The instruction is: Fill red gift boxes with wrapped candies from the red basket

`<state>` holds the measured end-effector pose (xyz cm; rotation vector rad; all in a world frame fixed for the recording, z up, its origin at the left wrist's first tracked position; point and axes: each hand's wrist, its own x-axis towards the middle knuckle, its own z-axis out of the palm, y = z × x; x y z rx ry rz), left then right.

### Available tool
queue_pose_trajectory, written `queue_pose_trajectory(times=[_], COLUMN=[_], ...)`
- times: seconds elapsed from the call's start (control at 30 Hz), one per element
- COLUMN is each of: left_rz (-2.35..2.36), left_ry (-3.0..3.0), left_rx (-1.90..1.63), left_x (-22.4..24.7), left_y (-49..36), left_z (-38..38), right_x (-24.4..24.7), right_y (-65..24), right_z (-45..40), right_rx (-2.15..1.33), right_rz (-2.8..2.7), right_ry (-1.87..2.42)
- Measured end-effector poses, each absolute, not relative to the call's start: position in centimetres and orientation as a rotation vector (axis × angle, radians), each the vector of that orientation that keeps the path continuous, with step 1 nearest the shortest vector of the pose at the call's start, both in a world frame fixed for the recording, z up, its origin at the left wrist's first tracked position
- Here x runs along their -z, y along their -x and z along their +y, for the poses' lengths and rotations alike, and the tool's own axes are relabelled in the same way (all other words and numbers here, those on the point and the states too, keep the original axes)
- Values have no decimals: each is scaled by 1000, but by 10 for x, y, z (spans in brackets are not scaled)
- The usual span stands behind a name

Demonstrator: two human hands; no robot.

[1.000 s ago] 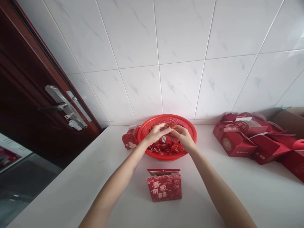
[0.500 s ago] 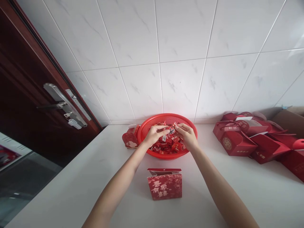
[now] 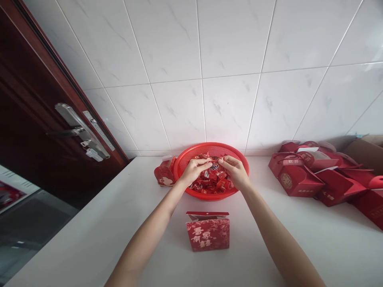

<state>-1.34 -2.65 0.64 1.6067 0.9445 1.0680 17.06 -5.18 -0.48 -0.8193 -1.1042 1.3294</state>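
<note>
Over a red plastic basket (image 3: 182, 186), my left hand (image 3: 194, 169) and my right hand (image 3: 235, 169) are close together with fingertips pinched. Between them they hold a small red wrapped candy (image 3: 214, 166) with dark lettering, partly covered by the fingers. Below the hands, many red wrapped candies (image 3: 209, 185) fill the basket. Nearer to me, between my forearms, a red paper gift box (image 3: 208, 236) with pale characters stands upright, its top open.
Left of the basket stands another red box (image 3: 164, 173). Several red gift boxes (image 3: 301, 181) are piled at the right on the white table (image 3: 119, 223), beside a brown cardboard box (image 3: 363, 149). A tiled wall (image 3: 230, 107) rises behind; a dark door (image 3: 38, 99) is at the left.
My right fingertips have shifted slightly left, closer to my left hand. The candy between them has turned a little. The basket and the boxes have stayed in place.
</note>
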Motion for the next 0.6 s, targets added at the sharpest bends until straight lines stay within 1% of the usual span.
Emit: queue_pose_trajectory(times=[0.27, 0.4, 0.6], left_rz=[825, 895, 933], left_ry=[-1242, -1281, -1444], left_rx=[-1127, -1115, -935], left_x=[-3, -1, -2], left_y=[9, 5, 8], left_z=[-27, -30, -37], right_x=[4, 4, 6], right_y=[-170, -173, -173], right_z=[-49, -48, -46], right_rx=[-1452, -1397, -1327], right_rz=[-998, -984, -912], right_ry=[679, 760, 830])
